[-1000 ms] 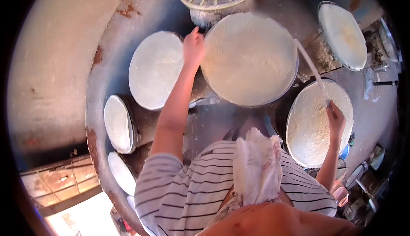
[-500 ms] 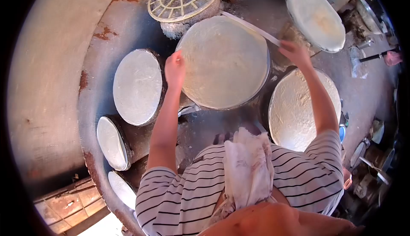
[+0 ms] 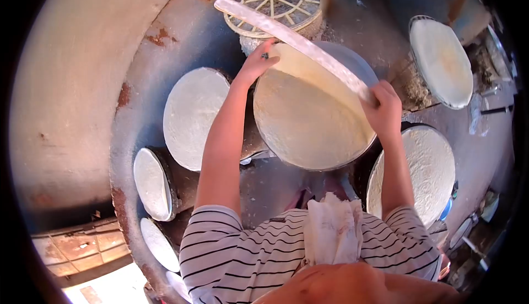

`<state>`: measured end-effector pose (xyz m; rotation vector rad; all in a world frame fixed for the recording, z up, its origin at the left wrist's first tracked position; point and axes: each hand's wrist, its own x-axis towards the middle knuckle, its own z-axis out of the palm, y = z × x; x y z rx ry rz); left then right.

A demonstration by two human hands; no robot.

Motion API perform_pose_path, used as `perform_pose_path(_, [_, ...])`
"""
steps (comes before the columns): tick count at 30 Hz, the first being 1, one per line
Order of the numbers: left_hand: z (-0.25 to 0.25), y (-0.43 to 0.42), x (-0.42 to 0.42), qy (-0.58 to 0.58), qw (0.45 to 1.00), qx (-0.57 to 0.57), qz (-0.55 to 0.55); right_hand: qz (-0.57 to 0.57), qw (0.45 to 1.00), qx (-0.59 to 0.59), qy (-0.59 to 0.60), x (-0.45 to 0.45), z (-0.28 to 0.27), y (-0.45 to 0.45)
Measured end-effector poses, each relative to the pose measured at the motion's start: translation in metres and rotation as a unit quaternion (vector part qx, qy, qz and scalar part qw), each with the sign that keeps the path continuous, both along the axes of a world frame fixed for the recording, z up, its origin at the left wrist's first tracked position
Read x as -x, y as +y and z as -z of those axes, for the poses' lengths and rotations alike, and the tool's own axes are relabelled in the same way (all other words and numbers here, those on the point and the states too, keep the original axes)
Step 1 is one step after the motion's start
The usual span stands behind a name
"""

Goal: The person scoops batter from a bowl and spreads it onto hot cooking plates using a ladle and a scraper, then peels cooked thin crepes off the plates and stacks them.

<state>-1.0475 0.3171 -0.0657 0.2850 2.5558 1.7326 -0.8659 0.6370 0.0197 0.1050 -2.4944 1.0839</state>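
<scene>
A thin, pale round flatbread lies on the middle round griddle. Its far edge has come away, baring grey griddle at the upper right. My left hand is closed at the flatbread's upper left edge, fingers pinching the rim of the sheet. My right hand grips the near end of a long flat wooden stick. This stick slants up and left across the flatbread's far side, its rounded tip above a slatted round lid. Whether the stick touches the sheet is hard to tell.
Left of the middle griddle is another coated griddle, with smaller coated ones below. At the right stand a coated griddle and an oval pale sheet on a rack. The slatted round lid tops a container beyond.
My right hand has come nearer, and the stick now crosses the flatbread. The flatbread's far edge has lifted off the griddle. My left hand has moved along the rim, up and right.
</scene>
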Motion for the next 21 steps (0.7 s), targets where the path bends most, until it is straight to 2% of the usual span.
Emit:
perform_pose_path(2, [-0.02,-0.008,-0.016,-0.106,0.99,-0.072,0.057,0.008,1.0,0.016,-0.001,-0.017,-0.012,-0.005])
perform_pose_path(3, [-0.027,-0.011,-0.028,-0.107,0.975,-0.176,0.086,0.016,1.0,0.027,-0.002,-0.025,-0.017,-0.006])
perform_pose_path(4, [-0.04,-0.013,-0.046,-0.068,0.983,-0.161,0.051,0.009,0.999,0.026,0.024,-0.028,-0.02,-0.003])
perform_pose_path(6, [-0.056,-0.022,-0.078,0.01,0.977,-0.21,0.043,0.0,0.997,0.029,0.068,-0.038,-0.021,0.009])
perform_pose_path(7, [-0.075,-0.022,-0.098,0.059,0.98,-0.186,0.033,-0.015,0.998,0.053,0.032,-0.046,-0.029,0.016])
perform_pose_path(8, [-0.1,-0.019,-0.119,0.108,0.981,-0.162,0.026,-0.014,0.991,0.13,0.0,-0.054,-0.026,0.024])
perform_pose_path(9, [-0.126,-0.017,-0.139,0.123,0.988,-0.094,0.01,-0.002,0.983,0.183,-0.027,-0.064,-0.03,0.029])
perform_pose_path(11, [-0.17,-0.006,-0.165,0.202,0.978,-0.036,0.033,-0.019,0.961,0.272,-0.046,-0.075,-0.039,0.046])
perform_pose_path(12, [-0.203,0.01,-0.164,0.164,0.986,-0.03,0.014,-0.048,0.951,0.304,-0.045,-0.074,-0.043,0.061])
perform_pose_path(14, [-0.244,0.039,-0.189,0.038,0.998,-0.014,-0.053,-0.007,0.922,0.372,-0.103,-0.071,-0.066,0.072])
perform_pose_path(16, [-0.241,0.056,-0.143,0.032,0.999,0.009,0.023,-0.055,0.9,0.38,-0.206,-0.051,-0.072,0.108])
perform_pose_path(17, [-0.244,0.072,-0.118,0.045,0.996,0.017,0.071,-0.053,0.908,0.365,-0.199,-0.037,-0.064,0.122])
perform_pose_path(18, [-0.249,0.093,-0.106,0.094,0.991,0.083,0.053,-0.026,0.909,0.36,-0.208,-0.022,-0.059,0.137])
perform_pose_path(20, [-0.266,0.162,-0.073,0.208,0.96,0.189,0.015,0.024,0.948,0.298,-0.108,0.008,-0.075,0.183])
perform_pose_path(21, [-0.276,0.193,-0.068,0.227,0.966,0.115,0.036,0.039,0.962,0.259,-0.072,0.015,-0.096,0.214])
